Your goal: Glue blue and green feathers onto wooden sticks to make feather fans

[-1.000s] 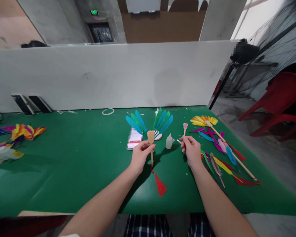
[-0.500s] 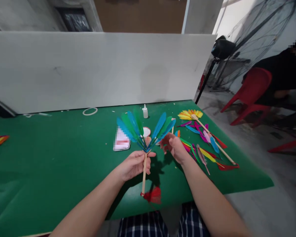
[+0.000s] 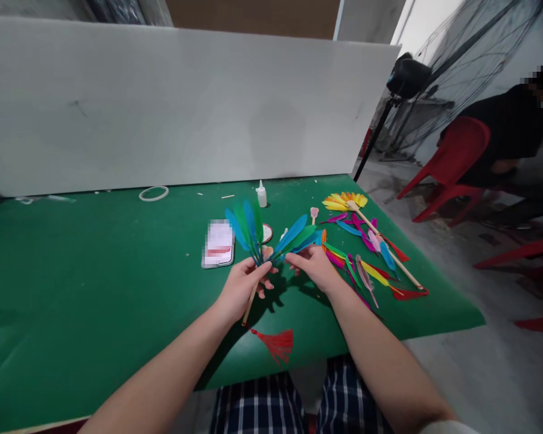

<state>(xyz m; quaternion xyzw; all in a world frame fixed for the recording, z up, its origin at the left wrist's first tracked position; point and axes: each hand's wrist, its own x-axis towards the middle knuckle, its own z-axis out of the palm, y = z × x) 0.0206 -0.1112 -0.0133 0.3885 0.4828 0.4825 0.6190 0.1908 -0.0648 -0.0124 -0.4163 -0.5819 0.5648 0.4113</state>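
My left hand [image 3: 239,286] is closed around a feather fan, its thumb pressed where the feathers meet the handle. The fan's thin wooden stick [image 3: 250,304] slants down below that hand and ends in a red tassel [image 3: 278,345]. Blue and green feathers [image 3: 248,226] spread from the fan's left side, and a second group [image 3: 296,235] leans right. Closed in a pinch, my right hand [image 3: 314,265] is at the lower blue feather on the right side. Its fingertips partly cover the quill. A pale pinkish head [image 3: 266,252] shows between the two feather groups.
On the green table [image 3: 117,301] are a phone [image 3: 219,244], a small white bottle [image 3: 261,196], a round lid-like dish [image 3: 266,232] and a white ring [image 3: 154,193]. Loose colored feathers [image 3: 366,274] and a yellow feather fan [image 3: 344,202] lie right. A person sits on a red chair [image 3: 461,150].
The fan has tilted, with its stick's lower end swinging left and the tassel hanging out to the right. My right hand has moved in to the right-side feathers. The view has shifted slightly downward.
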